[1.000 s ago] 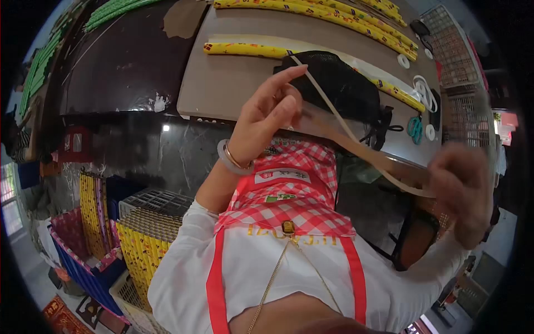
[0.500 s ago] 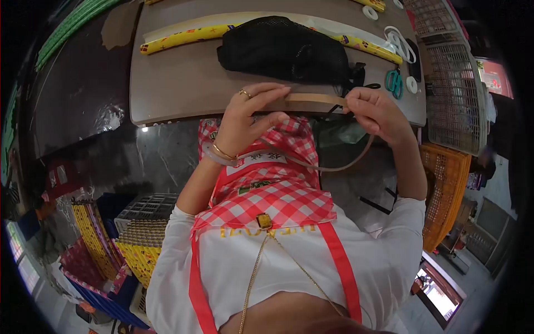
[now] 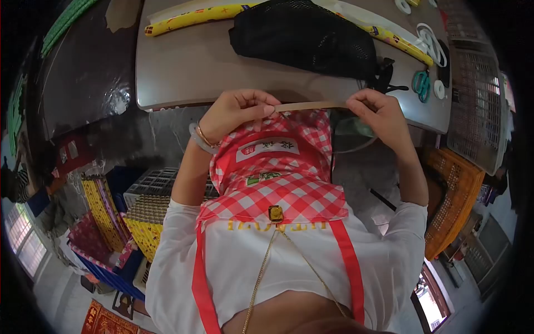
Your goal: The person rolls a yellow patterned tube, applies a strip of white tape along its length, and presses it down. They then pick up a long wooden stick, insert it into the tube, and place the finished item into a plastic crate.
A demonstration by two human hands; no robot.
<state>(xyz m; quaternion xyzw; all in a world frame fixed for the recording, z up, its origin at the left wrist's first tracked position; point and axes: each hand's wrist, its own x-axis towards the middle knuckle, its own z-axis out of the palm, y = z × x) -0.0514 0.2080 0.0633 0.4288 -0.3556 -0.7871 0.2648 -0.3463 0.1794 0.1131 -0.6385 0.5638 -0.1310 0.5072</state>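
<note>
A narrow tan strip (image 3: pixel 311 105) is stretched between my two hands, just off the table's front edge and above the red checked apron (image 3: pixel 272 195). My left hand (image 3: pixel 243 113) pinches its left end between thumb and fingers. At the other end, my right hand (image 3: pixel 378 113) grips the strip with curled fingers. A loop of the strip hangs below my right hand, and the apron hides part of it. Behind the strip, a black mesh bag (image 3: pixel 303 42) lies on the table (image 3: pixel 183 72).
Yellow patterned rolls (image 3: pixel 194 20) lie behind the bag. Teal scissors (image 3: pixel 421 85), a white tape roll (image 3: pixel 439 89) and a white cord (image 3: pixel 431 43) are at the table's right. Grey baskets (image 3: pixel 475 106) and an orange crate (image 3: pixel 453 200) stand right; yellow patterned stacks (image 3: pixel 143 231) stand lower left.
My left hand has closed on the strip's left end, where its fingers were apart before. Both hands are lower relative to the table edge, and the view has shifted.
</note>
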